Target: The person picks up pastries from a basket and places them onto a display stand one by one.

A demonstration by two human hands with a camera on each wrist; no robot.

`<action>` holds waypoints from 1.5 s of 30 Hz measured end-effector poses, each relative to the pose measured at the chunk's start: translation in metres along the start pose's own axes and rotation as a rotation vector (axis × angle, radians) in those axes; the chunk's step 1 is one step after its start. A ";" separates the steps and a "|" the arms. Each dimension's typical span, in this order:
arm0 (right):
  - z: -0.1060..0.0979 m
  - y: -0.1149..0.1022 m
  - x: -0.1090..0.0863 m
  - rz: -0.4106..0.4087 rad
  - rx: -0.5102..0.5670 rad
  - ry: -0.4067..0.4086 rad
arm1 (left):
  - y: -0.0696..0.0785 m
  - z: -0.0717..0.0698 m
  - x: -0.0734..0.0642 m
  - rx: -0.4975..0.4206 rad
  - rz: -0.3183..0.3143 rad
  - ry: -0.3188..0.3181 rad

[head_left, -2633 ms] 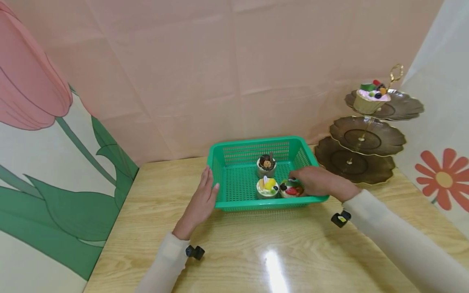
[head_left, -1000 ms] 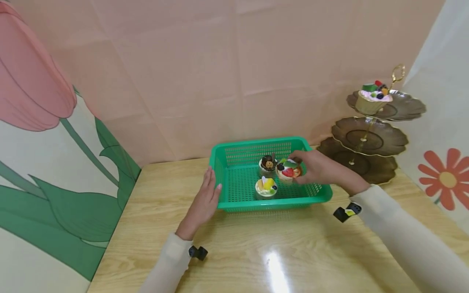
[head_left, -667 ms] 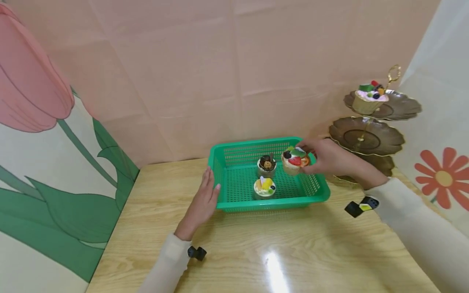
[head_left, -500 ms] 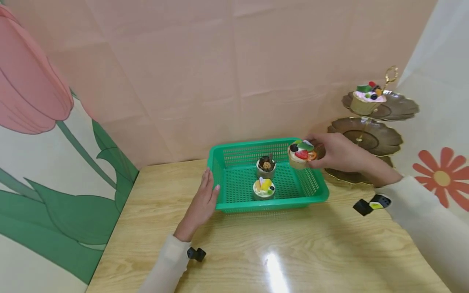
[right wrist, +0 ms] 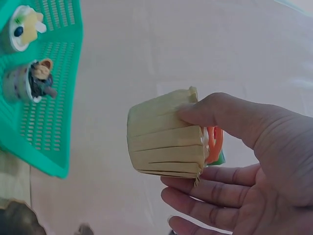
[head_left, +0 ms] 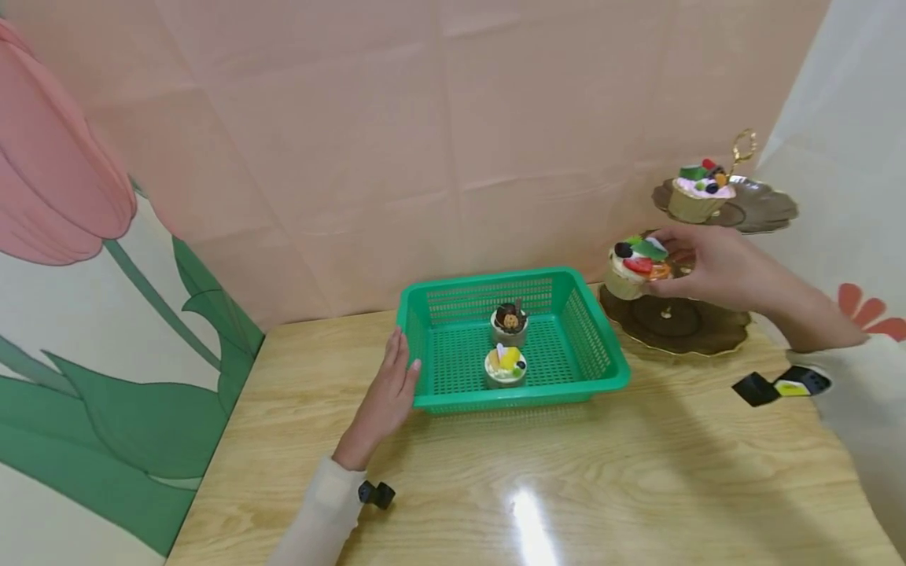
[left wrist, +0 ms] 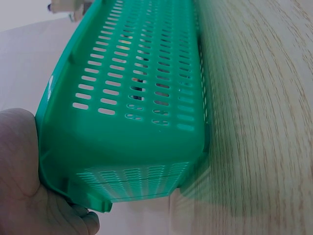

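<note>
Between thumb and fingers, my right hand (head_left: 736, 267) holds a fruit-topped cupcake (head_left: 626, 275) in a pale pleated cup, up in the air right of the basket. In the right wrist view the thumb presses the side of that cupcake (right wrist: 164, 137) near its rim. My left hand (head_left: 382, 397) rests against the left end of the green basket (head_left: 517, 399), its fingers straight. In the basket stand a chocolate-topped cupcake (head_left: 510, 324) and a yellow-fruit cupcake (head_left: 506, 368). Behind the right hand is a three-tier stand (head_left: 672, 326), its middle tier mostly hidden.
A pink-cream cupcake (head_left: 697, 196) sits on the stand's top tier (head_left: 764, 206). The wooden table (head_left: 453, 479) extends in front of the basket. Behind it hangs a pink cloth backdrop (head_left: 354, 173).
The right hand has lifted the fruit-topped cupcake out of the basket and carried it up and right towards the stand. The left hand has stayed at the basket's left end.
</note>
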State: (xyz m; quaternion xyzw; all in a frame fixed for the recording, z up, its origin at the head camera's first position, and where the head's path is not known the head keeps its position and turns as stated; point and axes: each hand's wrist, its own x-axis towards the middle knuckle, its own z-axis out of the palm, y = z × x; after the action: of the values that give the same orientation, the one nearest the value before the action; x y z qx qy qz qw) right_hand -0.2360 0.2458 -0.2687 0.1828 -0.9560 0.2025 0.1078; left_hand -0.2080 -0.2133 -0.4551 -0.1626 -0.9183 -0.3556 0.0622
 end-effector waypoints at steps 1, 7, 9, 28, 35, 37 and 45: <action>-0.003 0.002 0.000 0.011 0.004 0.001 | -0.001 0.000 0.000 0.005 -0.001 0.002; -0.019 0.013 0.003 0.087 0.031 0.008 | -0.003 -0.003 -0.001 0.004 -0.007 0.010; -0.025 0.017 0.003 0.094 0.024 0.019 | -0.003 -0.004 -0.002 0.002 -0.009 0.008; -0.068 0.055 -0.008 0.285 -0.024 0.071 | -0.002 -0.003 -0.001 0.000 0.000 0.011; -0.079 0.071 -0.009 0.355 -0.003 0.129 | -0.003 -0.003 -0.002 0.001 -0.002 0.020; -0.082 0.075 -0.008 0.368 0.009 0.140 | -0.003 -0.003 -0.003 0.000 -0.006 0.014; -0.089 0.092 -0.004 0.403 0.000 0.196 | -0.002 -0.006 -0.006 0.001 -0.009 0.011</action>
State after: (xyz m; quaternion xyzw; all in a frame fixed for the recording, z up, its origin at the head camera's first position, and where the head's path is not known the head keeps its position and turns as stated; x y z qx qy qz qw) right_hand -0.2564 0.3634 -0.2217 -0.0326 -0.9581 0.2369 0.1575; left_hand -0.2030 -0.2197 -0.4534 -0.1566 -0.9187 -0.3565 0.0658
